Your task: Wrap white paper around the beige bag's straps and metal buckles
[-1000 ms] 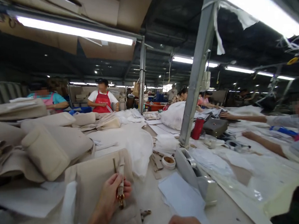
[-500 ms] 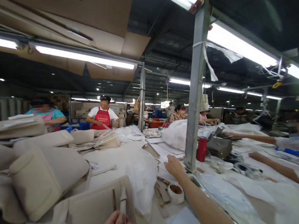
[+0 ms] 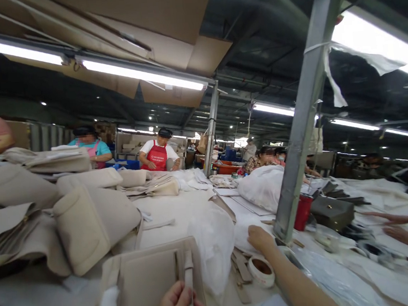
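Note:
My left hand [image 3: 180, 303] is closed around a narrow beige strap [image 3: 188, 269], pinched between thumb and fingers. The strap lies against a flat beige bag panel [image 3: 146, 275] near the front of the table. Farther forward, my right hand [image 3: 260, 238] reaches down beside a metal post, its fingers curled at a white sheet [image 3: 243, 227]. What those fingers hold, if anything, is hidden. Close to my right wrist are a roll of white tape [image 3: 262, 271] and several small beige strap pieces [image 3: 241, 265]. A crumpled translucent plastic bag [image 3: 213, 246] lies between my hands.
Beige bag parts [image 3: 96, 222] are heaped on the left. A grey metal post [image 3: 298, 112] rises from the table, with a red can [image 3: 303, 212] and a dark green bag [image 3: 330, 211] behind it. A co-worker's hands [image 3: 401, 231] are at the right; other people work farther back.
The view has turned left, so everything sits farther right in the picture. My left hand keeps its hold on the strap. My right hand remains near the post with fingers curled.

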Demonstrator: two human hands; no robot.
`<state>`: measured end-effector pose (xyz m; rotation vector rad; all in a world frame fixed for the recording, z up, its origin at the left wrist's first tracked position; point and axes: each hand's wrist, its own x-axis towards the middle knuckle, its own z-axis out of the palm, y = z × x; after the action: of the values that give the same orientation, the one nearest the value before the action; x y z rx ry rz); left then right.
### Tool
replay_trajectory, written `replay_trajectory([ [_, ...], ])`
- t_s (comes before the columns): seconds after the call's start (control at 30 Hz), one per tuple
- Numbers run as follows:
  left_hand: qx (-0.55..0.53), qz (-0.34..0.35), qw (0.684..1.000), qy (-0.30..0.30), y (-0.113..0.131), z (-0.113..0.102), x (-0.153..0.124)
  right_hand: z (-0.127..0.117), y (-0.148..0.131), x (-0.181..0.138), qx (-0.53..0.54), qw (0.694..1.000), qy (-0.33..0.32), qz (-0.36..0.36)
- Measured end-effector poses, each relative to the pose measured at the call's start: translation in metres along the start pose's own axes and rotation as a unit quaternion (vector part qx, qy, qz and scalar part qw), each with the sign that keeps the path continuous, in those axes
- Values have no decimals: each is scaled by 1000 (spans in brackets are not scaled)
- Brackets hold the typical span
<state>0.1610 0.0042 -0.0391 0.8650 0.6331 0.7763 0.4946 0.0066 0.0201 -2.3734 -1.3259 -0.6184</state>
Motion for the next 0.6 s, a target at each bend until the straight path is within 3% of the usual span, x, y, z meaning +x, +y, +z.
replay_trajectory([
  [0.1, 0, 5, 1000, 8, 9, 10, -14, -32, -5, -6, -38, 999, 26, -4],
  [0.2, -29, 10, 1000, -4, 18, 19, -26, -71, -12, -29, -54, 992, 107, -40],
  [0.27, -57, 8, 998, -20, 23, 22, -32, -92, -17, -57, -24, 971, 193, -142],
  [0.33, -76, 8, 997, -29, 26, 22, -36, -103, -25, -95, 28, 929, 243, -278],
  [0.43, -111, -9, 993, -48, 27, 19, -40, -101, -39, -149, 68, 878, 227, -416],
  [0.6, -152, -26, 984, -84, 25, 15, -42, -85, -58, -191, 97, 849, 159, -494],
])
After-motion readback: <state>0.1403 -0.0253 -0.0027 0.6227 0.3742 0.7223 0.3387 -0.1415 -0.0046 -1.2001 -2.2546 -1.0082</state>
